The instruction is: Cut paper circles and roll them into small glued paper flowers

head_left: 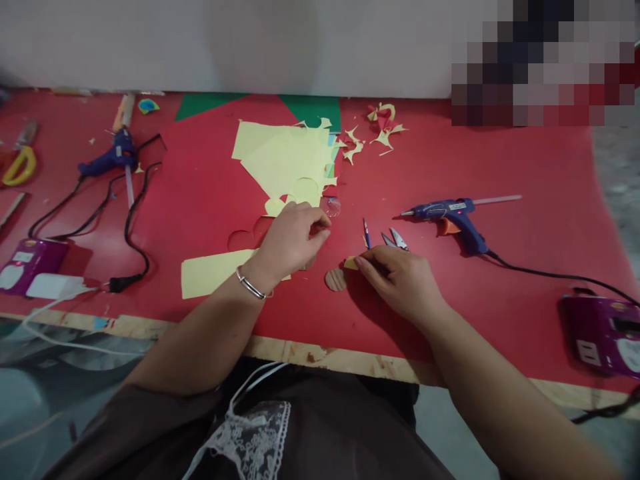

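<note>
My left hand (pixel 296 237) is over the red table surface, its thumb and fingertips close together; whether anything is between them is too small to tell. Below it lies a yellow paper strip (pixel 210 273). My right hand (pixel 400 273) is further right, fingers curled, with a small yellow paper piece (pixel 351 263) at its fingertips. Just left of that hand lies a round brown cardboard disc (pixel 336 280). Scissors (pixel 397 239) and a blue pen (pixel 367 233) lie right beyond the right hand. Larger yellow sheets (pixel 285 157) with cut edges lie beyond my left hand.
A blue glue gun (pixel 457 220) lies at the right, its cord running to a purple box (pixel 603 333). Another glue gun (pixel 113 153), black cables, a second purple box (pixel 33 267) and yellow-handled scissors (pixel 21 167) are at the left. Paper scraps (pixel 385 127) lie at the back.
</note>
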Action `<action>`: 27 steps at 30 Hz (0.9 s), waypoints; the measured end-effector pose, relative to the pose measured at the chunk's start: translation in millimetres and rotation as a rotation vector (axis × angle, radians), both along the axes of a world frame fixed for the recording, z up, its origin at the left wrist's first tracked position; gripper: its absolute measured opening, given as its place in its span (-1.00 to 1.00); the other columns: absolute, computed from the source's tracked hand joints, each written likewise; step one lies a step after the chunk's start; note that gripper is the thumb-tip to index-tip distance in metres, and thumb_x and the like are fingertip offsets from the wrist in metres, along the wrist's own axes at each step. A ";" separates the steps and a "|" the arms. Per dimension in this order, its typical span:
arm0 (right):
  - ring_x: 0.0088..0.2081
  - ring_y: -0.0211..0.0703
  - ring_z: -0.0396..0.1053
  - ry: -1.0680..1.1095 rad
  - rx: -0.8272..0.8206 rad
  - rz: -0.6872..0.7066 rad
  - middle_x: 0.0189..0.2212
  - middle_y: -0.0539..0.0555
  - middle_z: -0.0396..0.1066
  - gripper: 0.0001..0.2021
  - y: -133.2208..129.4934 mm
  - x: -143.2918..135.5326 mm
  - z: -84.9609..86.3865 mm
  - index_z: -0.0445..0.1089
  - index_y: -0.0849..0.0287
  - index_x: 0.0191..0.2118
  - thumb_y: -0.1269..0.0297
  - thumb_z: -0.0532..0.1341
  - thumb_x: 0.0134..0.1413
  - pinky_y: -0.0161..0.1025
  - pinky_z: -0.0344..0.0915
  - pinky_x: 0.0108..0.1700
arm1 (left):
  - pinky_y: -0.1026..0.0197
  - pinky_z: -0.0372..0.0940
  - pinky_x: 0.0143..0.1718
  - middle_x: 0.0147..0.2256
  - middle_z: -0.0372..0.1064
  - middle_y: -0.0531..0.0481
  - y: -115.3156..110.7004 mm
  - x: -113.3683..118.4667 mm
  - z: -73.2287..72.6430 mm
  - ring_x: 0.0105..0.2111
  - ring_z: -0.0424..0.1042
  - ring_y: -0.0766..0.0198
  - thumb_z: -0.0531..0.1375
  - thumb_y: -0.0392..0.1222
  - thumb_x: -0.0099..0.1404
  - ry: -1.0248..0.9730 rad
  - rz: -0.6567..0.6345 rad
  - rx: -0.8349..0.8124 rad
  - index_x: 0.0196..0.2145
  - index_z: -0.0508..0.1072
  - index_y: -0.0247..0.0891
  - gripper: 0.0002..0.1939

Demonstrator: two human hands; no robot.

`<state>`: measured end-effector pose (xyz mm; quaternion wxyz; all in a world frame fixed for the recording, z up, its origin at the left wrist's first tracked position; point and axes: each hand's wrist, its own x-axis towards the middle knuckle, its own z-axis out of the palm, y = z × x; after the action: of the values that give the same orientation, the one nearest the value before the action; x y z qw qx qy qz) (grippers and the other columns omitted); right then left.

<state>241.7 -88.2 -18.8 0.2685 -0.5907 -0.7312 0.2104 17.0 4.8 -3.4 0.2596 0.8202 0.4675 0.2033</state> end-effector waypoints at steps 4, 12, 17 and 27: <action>-0.38 -0.11 0.49 -0.061 0.042 -0.054 -0.38 0.08 0.57 -0.73 -1.2 3.0 -3.2 0.53 0.11 -0.26 0.11 0.18 0.42 -0.24 0.22 -0.34 | -0.07 0.32 0.01 -0.19 0.50 -0.16 -2.0 5.6 -3.7 -0.08 0.41 -0.01 0.35 -0.21 0.32 0.082 -0.022 -0.009 -0.20 0.54 -0.24 -0.89; -0.42 -0.11 0.44 -0.116 0.039 -0.077 -0.40 0.08 0.55 -0.77 -1.6 7.3 -0.7 0.47 0.10 -0.26 0.10 0.22 0.38 -0.25 0.21 -0.41 | -0.07 0.34 0.05 -0.12 0.45 -0.19 -3.5 9.2 -4.9 -0.03 0.41 -0.02 0.26 -0.32 0.36 0.102 -0.051 -0.075 -0.18 0.51 -0.25 -0.92; -0.35 -0.10 0.46 -0.150 0.008 -0.058 -0.32 0.08 0.54 -0.84 -2.5 10.1 -0.2 0.47 0.11 -0.23 0.16 0.23 0.36 -0.24 0.18 -0.40 | -0.06 0.34 0.06 -0.09 0.44 -0.24 -3.5 9.7 0.8 -0.03 0.43 -0.01 0.24 -0.37 0.34 0.106 -0.066 -0.100 -0.13 0.52 -0.32 -0.85; -0.41 -0.14 0.46 -0.217 0.035 -0.061 -0.26 0.11 0.52 -0.86 -5.3 15.4 2.2 0.48 0.12 -0.16 0.25 0.18 0.33 -0.23 0.19 -0.44 | 0.17 0.32 -0.28 -0.34 0.44 0.00 -7.2 10.3 -1.5 -0.36 0.39 0.28 0.29 -0.32 0.26 -0.301 -0.007 -0.288 -0.25 0.46 -0.23 -0.90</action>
<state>257.0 -93.5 -16.6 0.2042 -0.6274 -0.7411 0.1239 27.4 -2.4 -4.9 0.4418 0.7365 0.4448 0.2540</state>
